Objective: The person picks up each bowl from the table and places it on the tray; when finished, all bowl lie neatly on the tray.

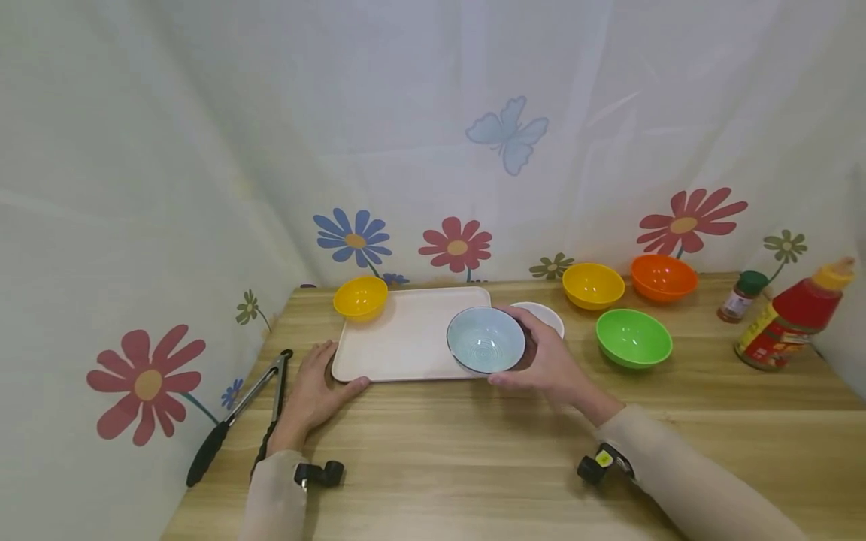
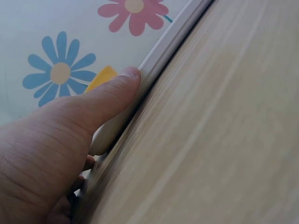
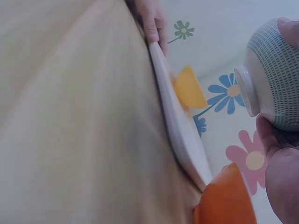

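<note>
My right hand (image 1: 551, 364) grips a pale blue bowl (image 1: 485, 340) by its side, thumb near the front and fingers round the back. The bowl is held up over the right end of a cream tray (image 1: 413, 338), and a patterned outside and foot ring show in the right wrist view. At the tray's front left corner rests my left hand (image 1: 314, 394), its thumb (image 2: 119, 88) along the front edge and its fingers, nearly straight, along the left side. A yellow bowl (image 1: 361, 298) sits at the tray's back left corner. Behind my right hand, a white dish (image 1: 544, 315) is partly hidden.
Right of the tray stand another yellow bowl (image 1: 593, 285), an orange bowl (image 1: 664, 277) and a green bowl (image 1: 634, 338). Farther right are a green-capped spice jar (image 1: 742, 297) and a red sauce bottle (image 1: 794, 315). Tongs (image 1: 243, 402) lie left of my left hand.
</note>
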{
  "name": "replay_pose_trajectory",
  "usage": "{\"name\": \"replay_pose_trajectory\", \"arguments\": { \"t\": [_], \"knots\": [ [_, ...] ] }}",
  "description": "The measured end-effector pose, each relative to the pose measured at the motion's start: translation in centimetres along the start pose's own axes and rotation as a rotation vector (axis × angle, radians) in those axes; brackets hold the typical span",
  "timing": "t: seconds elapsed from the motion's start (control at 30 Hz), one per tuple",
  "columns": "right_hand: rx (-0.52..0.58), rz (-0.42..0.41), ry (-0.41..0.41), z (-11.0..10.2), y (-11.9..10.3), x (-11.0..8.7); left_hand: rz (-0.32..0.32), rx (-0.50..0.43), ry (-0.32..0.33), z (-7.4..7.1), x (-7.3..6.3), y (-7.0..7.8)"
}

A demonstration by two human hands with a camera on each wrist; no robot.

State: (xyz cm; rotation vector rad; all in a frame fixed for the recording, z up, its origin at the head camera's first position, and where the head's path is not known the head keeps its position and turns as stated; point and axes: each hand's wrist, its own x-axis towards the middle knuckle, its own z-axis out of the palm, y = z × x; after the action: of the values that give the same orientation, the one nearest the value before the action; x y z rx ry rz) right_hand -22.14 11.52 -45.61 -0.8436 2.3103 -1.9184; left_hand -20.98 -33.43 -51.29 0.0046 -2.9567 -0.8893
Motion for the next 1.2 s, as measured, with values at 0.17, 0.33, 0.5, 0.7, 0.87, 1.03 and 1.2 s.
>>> {"name": "replay_pose_trajectory", "arguments": {
  "t": [0.17, 0.33, 0.5, 0.7, 0.87, 1.03, 1.2],
  "knots": [
    [0.056, -0.001, -0.004, 0.2, -0.6, 2.3, 0.012, 0.001, 0.007, 0.0, 0.1, -0.2],
    [0.043, 0.009, 0.014, 0.5, -0.9, 4.3, 0.026, -0.006, 0.015, 0.1, 0.2, -0.1],
    [0.002, 0.039, 0.017, 1.0, -1.0, 6.3, 0.018, -0.006, 0.023, 0.1, 0.2, 0.0],
    [0.015, 0.047, 0.002, 1.9, -1.1, 8.2, 0.0, 0.006, 0.021, -0.1, 0.0, 0.0],
    [0.04, 0.017, -0.004, 2.3, -1.4, 9.7, 0.0, 0.006, 0.023, -0.1, 0.0, -0.1],
    [0.009, 0.01, 0.015, 2.9, -1.5, 11.2, 0.002, 0.004, 0.021, -0.2, -0.1, -0.1],
    [0.004, -0.004, 0.039, 3.3, -0.9, 12.6, 0.007, -0.005, 0.023, -0.1, -0.2, 0.0]
  ]
}}
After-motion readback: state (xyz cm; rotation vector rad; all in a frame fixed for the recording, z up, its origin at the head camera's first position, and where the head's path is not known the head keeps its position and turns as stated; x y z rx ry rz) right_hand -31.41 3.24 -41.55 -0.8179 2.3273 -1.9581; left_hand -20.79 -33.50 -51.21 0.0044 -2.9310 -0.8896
